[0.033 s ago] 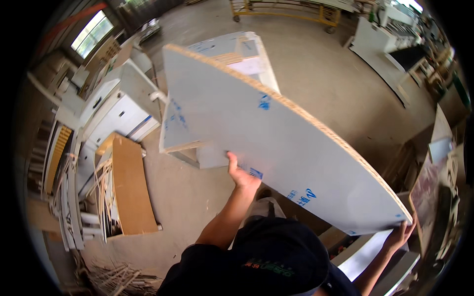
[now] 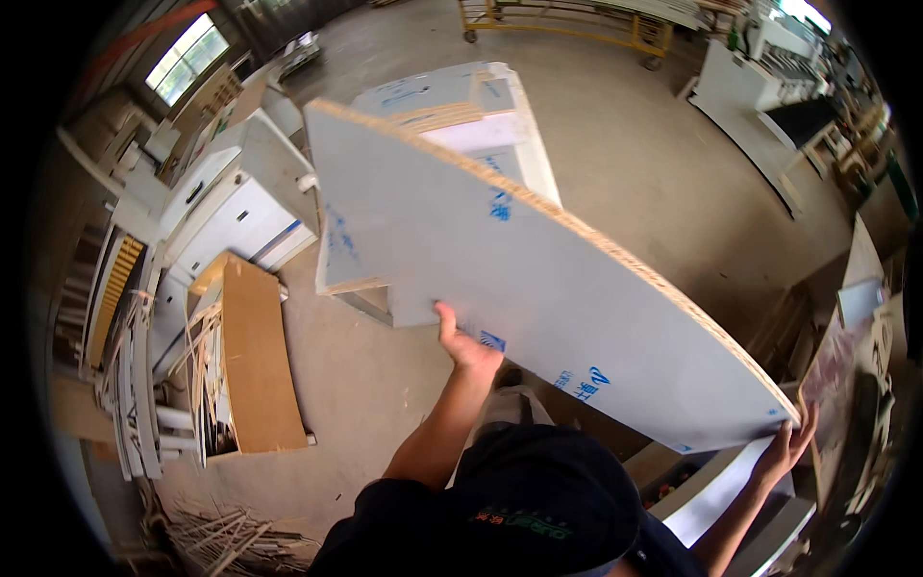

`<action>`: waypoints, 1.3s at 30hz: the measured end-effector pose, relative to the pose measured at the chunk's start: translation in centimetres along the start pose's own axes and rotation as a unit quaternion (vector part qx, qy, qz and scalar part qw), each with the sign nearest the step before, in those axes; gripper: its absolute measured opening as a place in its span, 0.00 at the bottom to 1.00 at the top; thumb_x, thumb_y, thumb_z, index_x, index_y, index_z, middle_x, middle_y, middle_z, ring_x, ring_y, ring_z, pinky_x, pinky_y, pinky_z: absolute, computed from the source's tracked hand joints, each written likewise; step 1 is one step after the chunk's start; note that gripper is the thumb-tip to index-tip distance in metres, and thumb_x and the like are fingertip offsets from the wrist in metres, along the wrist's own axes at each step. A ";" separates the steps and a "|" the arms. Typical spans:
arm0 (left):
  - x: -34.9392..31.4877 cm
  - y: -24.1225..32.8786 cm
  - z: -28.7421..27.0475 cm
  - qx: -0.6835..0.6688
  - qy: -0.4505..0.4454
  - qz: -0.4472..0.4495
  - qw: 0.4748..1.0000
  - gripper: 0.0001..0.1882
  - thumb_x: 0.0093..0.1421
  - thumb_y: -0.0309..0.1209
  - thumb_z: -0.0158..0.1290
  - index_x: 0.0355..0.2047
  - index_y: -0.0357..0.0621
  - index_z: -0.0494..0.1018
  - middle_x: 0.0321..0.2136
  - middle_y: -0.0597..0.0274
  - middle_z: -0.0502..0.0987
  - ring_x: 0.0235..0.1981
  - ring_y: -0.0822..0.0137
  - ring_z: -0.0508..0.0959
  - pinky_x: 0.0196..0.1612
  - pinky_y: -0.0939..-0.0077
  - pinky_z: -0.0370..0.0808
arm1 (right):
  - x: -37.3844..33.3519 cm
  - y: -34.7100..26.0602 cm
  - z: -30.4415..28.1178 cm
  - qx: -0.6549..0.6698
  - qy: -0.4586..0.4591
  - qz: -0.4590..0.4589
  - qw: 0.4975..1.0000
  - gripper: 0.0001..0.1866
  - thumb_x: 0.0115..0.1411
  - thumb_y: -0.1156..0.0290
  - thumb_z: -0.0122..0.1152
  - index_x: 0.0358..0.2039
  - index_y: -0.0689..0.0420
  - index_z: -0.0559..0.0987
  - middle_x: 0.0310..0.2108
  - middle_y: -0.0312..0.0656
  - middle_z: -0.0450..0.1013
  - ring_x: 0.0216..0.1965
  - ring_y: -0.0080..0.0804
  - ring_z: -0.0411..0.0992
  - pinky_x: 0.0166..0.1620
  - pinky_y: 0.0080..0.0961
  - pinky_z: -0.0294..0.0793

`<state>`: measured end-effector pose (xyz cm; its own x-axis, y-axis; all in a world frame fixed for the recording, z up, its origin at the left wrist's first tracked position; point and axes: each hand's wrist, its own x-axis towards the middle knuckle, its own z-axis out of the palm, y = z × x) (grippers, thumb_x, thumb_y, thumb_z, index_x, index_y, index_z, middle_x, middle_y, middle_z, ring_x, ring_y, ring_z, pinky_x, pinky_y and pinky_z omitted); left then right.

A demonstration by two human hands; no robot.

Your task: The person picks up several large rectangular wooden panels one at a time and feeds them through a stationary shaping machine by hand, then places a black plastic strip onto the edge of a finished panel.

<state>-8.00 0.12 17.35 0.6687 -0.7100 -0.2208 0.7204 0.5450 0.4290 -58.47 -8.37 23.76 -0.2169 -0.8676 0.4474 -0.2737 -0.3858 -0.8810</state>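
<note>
Fingers (image 2: 445,313) of the left hand (image 2: 464,344) curl over the lower edge of one large board (image 2: 500,279), clamped on it near its middle. Fingers (image 2: 806,423) of the right hand (image 2: 788,444) are spread and pressed against the board's near right corner, clamped on that end.

Board: one piece, held up in the air above the floor (image 2: 663,183), tilted, long and rectangular. Face smooth and grey-white with small blue printed marks; the exposed upper edge is rough, tan and grainy like pressed chips.

Stack of boards (image 2: 452,111): lies beyond the held board, partly hidden by it; same pale faces and tan edges; several sheets, exact number cannot be told.

Bin (image 2: 245,361): one, at the left on the floor, with a flat brown top panel; pale thin strips stick out of its open side. More loose strips (image 2: 207,539) lie in a heap on the floor below it.

Machine (image 2: 236,207): one white boxy unit at the left, smooth metal panels.

Cart (image 2: 567,19): one yellow frame on wheels, far across the floor.

Floor: bare concrete, dull grey-brown, scuffed.

Cap (image 2: 538,510): one, dark, at the lower edge.
</note>
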 end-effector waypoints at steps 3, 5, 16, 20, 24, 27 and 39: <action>-0.5 3.9 -1.7 -0.004 0.000 0.088 0.996 0.41 0.58 0.65 0.45 0.62 0.50 0.58 0.56 0.63 0.66 0.56 0.57 0.67 0.56 0.55 0.66 | 4.5 -6.4 7.8 -0.233 -0.123 -0.230 0.937 0.46 0.50 0.55 0.69 0.65 0.56 0.59 0.62 0.51 0.60 0.64 0.47 0.56 0.65 0.40 0.52; 0.5 6.8 -4.1 -0.001 -0.011 0.128 0.992 0.41 0.59 0.65 0.44 0.62 0.50 0.58 0.57 0.63 0.65 0.57 0.58 0.66 0.57 0.55 0.66 | 5.0 -13.1 15.7 -0.300 -0.269 -0.286 0.869 0.46 0.40 0.54 0.73 0.58 0.60 0.68 0.62 0.54 0.59 0.64 0.54 0.55 0.65 0.44 0.53; 14.1 15.4 -9.7 -0.094 0.006 0.078 0.993 0.44 0.56 0.68 0.43 0.63 0.52 0.57 0.59 0.65 0.63 0.60 0.60 0.63 0.60 0.56 0.63 | 0.4 -22.4 46.5 -0.141 -0.607 -0.226 0.749 0.16 0.39 0.73 0.71 0.27 0.59 0.74 0.25 0.45 0.72 0.29 0.49 0.72 0.32 0.39 0.70; 18.1 17.6 -11.3 -0.053 0.043 0.037 0.997 0.49 0.51 0.73 0.45 0.62 0.51 0.58 0.61 0.64 0.61 0.60 0.61 0.62 0.61 0.57 0.60 | 0.3 -24.2 52.2 -0.125 -0.597 -0.302 0.732 0.15 0.39 0.73 0.71 0.26 0.59 0.72 0.24 0.45 0.71 0.29 0.50 0.71 0.32 0.42 0.70; 21.9 19.1 -13.8 -0.043 0.090 -0.073 0.992 0.51 0.51 0.75 0.42 0.62 0.47 0.58 0.59 0.56 0.61 0.57 0.58 0.63 0.60 0.60 0.58 | 1.6 -23.3 57.9 -0.122 -0.602 -0.341 0.712 0.15 0.41 0.74 0.70 0.25 0.59 0.70 0.24 0.46 0.70 0.29 0.51 0.71 0.32 0.42 0.71; 24.2 20.7 -16.2 0.024 0.020 -0.091 0.995 0.51 0.53 0.74 0.39 0.63 0.44 0.56 0.55 0.51 0.61 0.53 0.56 0.64 0.60 0.62 0.58 | 2.0 -22.2 61.5 -0.104 -0.608 -0.354 0.703 0.16 0.40 0.74 0.70 0.23 0.60 0.69 0.24 0.45 0.69 0.29 0.50 0.71 0.32 0.42 0.70; 26.2 25.3 -15.4 0.152 0.201 -0.079 0.964 0.45 0.64 0.62 0.37 0.61 0.28 0.53 0.54 0.41 0.66 0.51 0.49 0.70 0.58 0.59 0.68 | 3.5 -19.3 69.9 -0.062 -0.617 -0.388 0.682 0.13 0.38 0.75 0.70 0.24 0.59 0.74 0.23 0.44 0.70 0.28 0.48 0.71 0.33 0.40 0.71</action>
<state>30.58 2.11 8.95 0.6162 -0.5095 -0.6006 0.7728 0.2443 0.5857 11.53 -25.86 31.61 0.9709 -0.0497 0.2342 0.0494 -0.9155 -0.3992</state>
